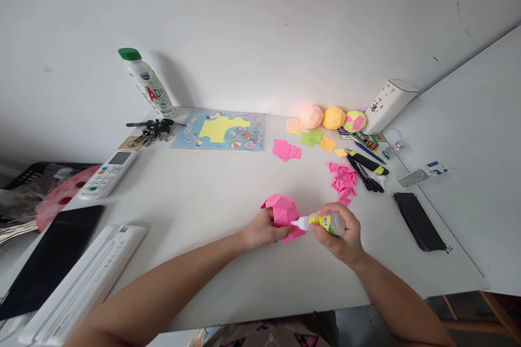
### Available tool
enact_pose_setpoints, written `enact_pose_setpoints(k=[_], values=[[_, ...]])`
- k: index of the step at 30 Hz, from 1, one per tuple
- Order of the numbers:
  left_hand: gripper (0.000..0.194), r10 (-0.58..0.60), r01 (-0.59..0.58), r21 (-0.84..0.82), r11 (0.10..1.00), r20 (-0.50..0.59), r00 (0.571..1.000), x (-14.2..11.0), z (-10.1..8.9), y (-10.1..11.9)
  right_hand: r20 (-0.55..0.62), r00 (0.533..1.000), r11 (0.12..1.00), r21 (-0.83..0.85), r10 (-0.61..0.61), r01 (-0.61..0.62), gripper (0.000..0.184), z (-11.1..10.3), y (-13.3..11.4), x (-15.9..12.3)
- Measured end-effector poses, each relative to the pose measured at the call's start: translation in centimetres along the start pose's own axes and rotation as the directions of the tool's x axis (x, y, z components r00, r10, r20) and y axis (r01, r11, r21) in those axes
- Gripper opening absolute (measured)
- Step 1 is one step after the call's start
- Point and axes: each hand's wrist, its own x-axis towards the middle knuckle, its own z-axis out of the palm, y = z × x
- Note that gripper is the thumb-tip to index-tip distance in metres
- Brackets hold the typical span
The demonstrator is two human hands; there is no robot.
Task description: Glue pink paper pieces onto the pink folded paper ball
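A half-round shape of folded pink paper [280, 206] sits just below the centre of the frame, gripped at its lower left by the person's left hand [260, 229], whose fingertips are partly lost behind the paper, so the full grip cannot be made out. The right hand [344, 236] is closed around a small glue bottle [336, 224], its nozzle pointing left at the shape; whether the tip touches cannot be told. The bottle's yellow label carries print too small to read. Right of centre lies a heap of pink folded pieces [343, 180], overlapping too much to count, with black-handled scissors [368, 178] and a black-and-yellow cutter [368, 162] crowded beside it. Above the shape lie pink paper sheets [286, 149], and further up, three paper balls [334, 118] stand in a row, the rightmost just beside a leaning white container [389, 105] and covering items beneath. A blue illustrated sheet [248, 143] lies upper centre-left, its lettering too small to read. At upper left, a green-capped bottle [148, 84] shows a large "AD". Keys [157, 129] tangle below it. At lower left, a black panel [52, 255] is cut off by the frame's edge, and the left forearm overlaps a long white device [87, 276].
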Motion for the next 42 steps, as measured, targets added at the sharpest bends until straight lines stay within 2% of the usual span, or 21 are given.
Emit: enact_pose_setpoints(k=[8, 13, 17, 30, 42], values=[[0.021, 0.04, -0.039, -0.024, 0.999, 0.017, 0.999, 0.05, -0.02, 0.01, 0.015, 0.999, 0.999, -0.017, 0.051, -0.051, 0.015, 0.04, -0.19, 0.08], [0.022, 0.031, -0.03, -0.025, 0.999, 0.016, 0.999, 0.1, -0.08, -0.1, -0.009, 1.0, 1.0, -0.002, 0.026, -0.026, 0.016, -0.12, -0.25, 0.24], [0.021, 0.033, -0.033, -0.027, 0.999, 0.014, 0.999, 0.17, -0.14, -0.32, 0.019, 1.0, 1.0, 0.01, 0.023, -0.023, 0.015, -0.07, -0.22, 0.23], [0.023, 0.032, -0.032, -0.034, 0.999, 0.015, 0.999, 0.1, -0.06, 0.19, -0.005, 0.999, 0.998, -0.057, 0.032, -0.033, 0.014, -0.85, -0.16, 0.25], [0.023, 0.024, -0.023, -0.029, 0.999, 0.013, 1.0, 0.11, -0.18, -0.27, 0.001, 0.999, 0.999, -0.027, 0.037, -0.037, 0.015, -0.38, -0.18, 0.26]])
